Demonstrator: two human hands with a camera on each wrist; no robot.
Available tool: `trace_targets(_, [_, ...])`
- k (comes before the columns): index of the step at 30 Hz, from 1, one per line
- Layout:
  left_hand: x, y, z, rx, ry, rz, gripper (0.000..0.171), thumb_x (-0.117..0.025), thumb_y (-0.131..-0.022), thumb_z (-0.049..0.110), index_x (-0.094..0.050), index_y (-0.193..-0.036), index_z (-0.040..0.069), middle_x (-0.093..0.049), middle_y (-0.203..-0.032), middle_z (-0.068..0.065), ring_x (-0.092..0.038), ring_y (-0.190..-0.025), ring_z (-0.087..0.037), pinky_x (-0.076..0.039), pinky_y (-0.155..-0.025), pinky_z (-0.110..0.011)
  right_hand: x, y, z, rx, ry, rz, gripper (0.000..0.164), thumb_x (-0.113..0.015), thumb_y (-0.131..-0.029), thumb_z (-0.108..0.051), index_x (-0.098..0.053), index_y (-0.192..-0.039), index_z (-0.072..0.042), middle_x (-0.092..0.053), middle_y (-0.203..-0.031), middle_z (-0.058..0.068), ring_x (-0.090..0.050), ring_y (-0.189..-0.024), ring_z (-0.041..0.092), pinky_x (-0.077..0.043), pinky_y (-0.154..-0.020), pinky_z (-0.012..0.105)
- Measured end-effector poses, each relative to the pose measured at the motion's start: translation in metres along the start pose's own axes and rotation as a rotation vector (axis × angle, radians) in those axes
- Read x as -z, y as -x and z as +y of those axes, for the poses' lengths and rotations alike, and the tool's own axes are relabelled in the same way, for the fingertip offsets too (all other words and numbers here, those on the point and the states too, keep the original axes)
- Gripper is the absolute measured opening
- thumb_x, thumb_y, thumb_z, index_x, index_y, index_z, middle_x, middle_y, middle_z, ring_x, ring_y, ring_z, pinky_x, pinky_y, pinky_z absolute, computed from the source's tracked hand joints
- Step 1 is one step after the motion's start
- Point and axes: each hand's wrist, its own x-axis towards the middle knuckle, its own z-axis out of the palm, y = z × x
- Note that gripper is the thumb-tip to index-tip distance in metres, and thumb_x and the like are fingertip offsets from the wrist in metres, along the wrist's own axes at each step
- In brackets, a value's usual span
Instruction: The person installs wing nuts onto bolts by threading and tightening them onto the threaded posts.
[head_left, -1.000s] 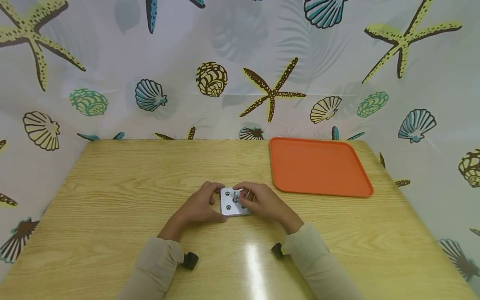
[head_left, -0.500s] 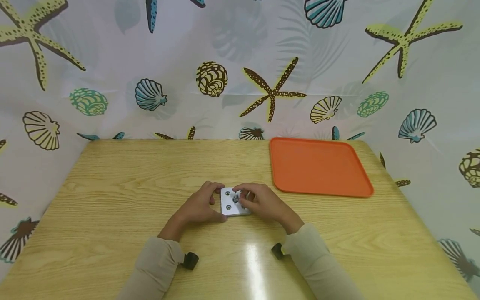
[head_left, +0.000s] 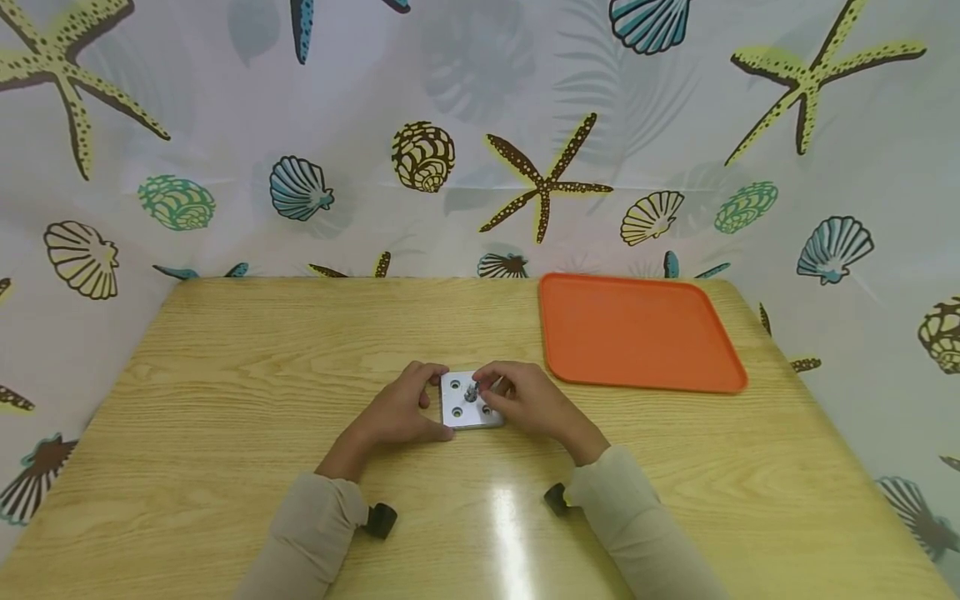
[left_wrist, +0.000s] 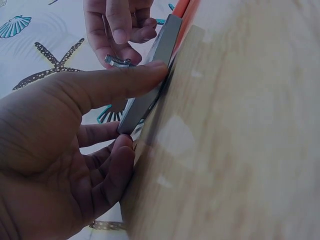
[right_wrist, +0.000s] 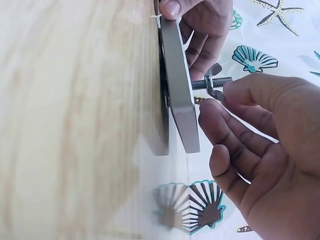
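A square metal plate (head_left: 471,418) with a hole near each corner lies before me in the head view. From its middle rises a threaded bolt (right_wrist: 199,85) carrying a wing nut (right_wrist: 209,82). My left hand (head_left: 405,408) grips the plate's left side, thumb on the near edge and fingers at the far edge. On the other side, my right hand (head_left: 528,402) pinches one wing of the nut between thumb and index finger. Its other fingers curl loosely beside the plate in the right wrist view. The plate's right part is partly hidden behind the right hand in the head view.
An orange tray (head_left: 637,333) lies at the back right of the wooden table (head_left: 262,358). Behind the table hangs a white cloth (head_left: 360,75) printed with shells and starfish. A small black wrist camera (head_left: 381,521) sits below the left cuff.
The right thumb and index finger have shifted slightly to the right at the wing nut, whose wings show at a different angle. The left hand and plate stay in place.
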Motion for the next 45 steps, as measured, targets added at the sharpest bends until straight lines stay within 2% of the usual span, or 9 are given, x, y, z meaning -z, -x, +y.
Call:
trace_targets(12, [-0.0007, -0.0005, -0.0006, 0.002, 0.002, 0.003, 0.086, -0.09, -0.072, 0.03, -0.046, -0.145, 0.014, -0.049, -0.125, -0.005, -0.047, -0.093, -0.018, -0.04, -0.076, -0.031, -0.0001, -0.0009, 0.0019, -0.017, 0.0, 0.014, 0.015, -0.064, -0.096, -0.011, -0.07, -0.109, -0.008, -0.073, -0.102, 0.005, -0.062, -0.08, 0.01, -0.051, -0.067, 0.021])
trace_targets(30, [-0.0009, -0.0002, -0.0002, 0.012, -0.002, 0.008, 0.087, -0.09, -0.072, 0.029, -0.046, -0.145, 0.015, -0.049, -0.121, -0.003, -0.047, -0.093, -0.018, -0.04, -0.076, -0.031, -0.0003, -0.0008, 0.0028, 0.009, -0.004, 0.05, 0.01, -0.064, -0.095, -0.009, -0.071, -0.101, -0.008, -0.073, -0.098, 0.007, -0.062, -0.077, 0.01, -0.051, -0.067, 0.022])
trace_targets(45, [0.0, 0.0002, 0.0018, 0.015, 0.003, 0.009, 0.086, -0.091, -0.072, 0.028, -0.046, -0.145, 0.014, -0.049, -0.123, -0.004, -0.047, -0.092, -0.018, -0.04, -0.075, -0.031, -0.001, -0.0013, 0.0015, 0.032, -0.014, 0.036, 0.016, -0.064, -0.096, -0.01, -0.068, -0.111, -0.008, -0.073, -0.093, 0.008, -0.062, -0.077, 0.009, -0.052, -0.066, 0.021])
